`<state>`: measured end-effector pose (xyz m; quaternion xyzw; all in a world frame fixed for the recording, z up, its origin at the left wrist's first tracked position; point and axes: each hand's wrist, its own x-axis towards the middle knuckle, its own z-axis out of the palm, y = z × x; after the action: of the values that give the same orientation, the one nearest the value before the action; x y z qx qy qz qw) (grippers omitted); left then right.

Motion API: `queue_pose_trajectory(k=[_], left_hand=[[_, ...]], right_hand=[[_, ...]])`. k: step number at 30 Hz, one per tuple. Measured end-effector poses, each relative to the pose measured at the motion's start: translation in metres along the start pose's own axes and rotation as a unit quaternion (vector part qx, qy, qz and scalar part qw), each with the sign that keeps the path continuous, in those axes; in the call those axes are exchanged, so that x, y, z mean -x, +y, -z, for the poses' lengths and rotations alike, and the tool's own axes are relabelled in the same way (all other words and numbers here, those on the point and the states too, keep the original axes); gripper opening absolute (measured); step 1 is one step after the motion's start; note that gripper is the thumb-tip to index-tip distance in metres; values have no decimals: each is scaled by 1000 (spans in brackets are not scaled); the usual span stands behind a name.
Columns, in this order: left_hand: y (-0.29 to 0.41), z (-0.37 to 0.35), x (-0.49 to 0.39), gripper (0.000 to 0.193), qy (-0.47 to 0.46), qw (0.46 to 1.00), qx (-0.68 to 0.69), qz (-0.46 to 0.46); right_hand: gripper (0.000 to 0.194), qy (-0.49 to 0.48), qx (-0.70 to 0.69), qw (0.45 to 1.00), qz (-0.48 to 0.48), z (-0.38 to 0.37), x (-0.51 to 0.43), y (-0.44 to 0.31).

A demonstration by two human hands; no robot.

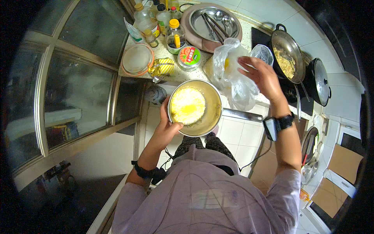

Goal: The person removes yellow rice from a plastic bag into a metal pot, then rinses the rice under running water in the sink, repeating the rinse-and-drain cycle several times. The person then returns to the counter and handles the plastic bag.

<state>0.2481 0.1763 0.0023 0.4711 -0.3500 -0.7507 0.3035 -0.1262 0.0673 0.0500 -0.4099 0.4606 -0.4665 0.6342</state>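
Observation:
My left hand (167,130) grips the rim of a steel saucepan (212,109), thumb on the inner edge. Pale yellow, grainy food (188,105) lies inside against the pan's left side, partly washed out by glare. The long metal handle (243,114) sticks out to the right, unheld. My right hand (261,76) is raised over a clear plastic bag (233,79) at the counter's front edge, fingers apart and holding nothing. Whether its fingertips touch the bag is unclear. The bag's contents are hard to make out.
Bottles (175,36) and a lidded jar (189,58) crowd the counter beside a yellow striped packet (162,67). A metal dish (201,20) holds chopsticks and spoons. On the right, a wok (292,44) with yellow food stands beside a lidded pan (320,82). Glass panels (79,96) rise at left.

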Motion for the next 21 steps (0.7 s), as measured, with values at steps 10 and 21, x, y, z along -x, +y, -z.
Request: queue_pose_trajectory(k=[10, 21], left_hand=[[-35, 55, 52, 62, 105, 969, 224, 10], [-30, 57, 78, 66, 164, 974, 148, -57]], right_hand=[[33, 127, 124, 976, -123, 134, 159, 24], [36, 103, -81, 962, -241, 74, 41, 248]])
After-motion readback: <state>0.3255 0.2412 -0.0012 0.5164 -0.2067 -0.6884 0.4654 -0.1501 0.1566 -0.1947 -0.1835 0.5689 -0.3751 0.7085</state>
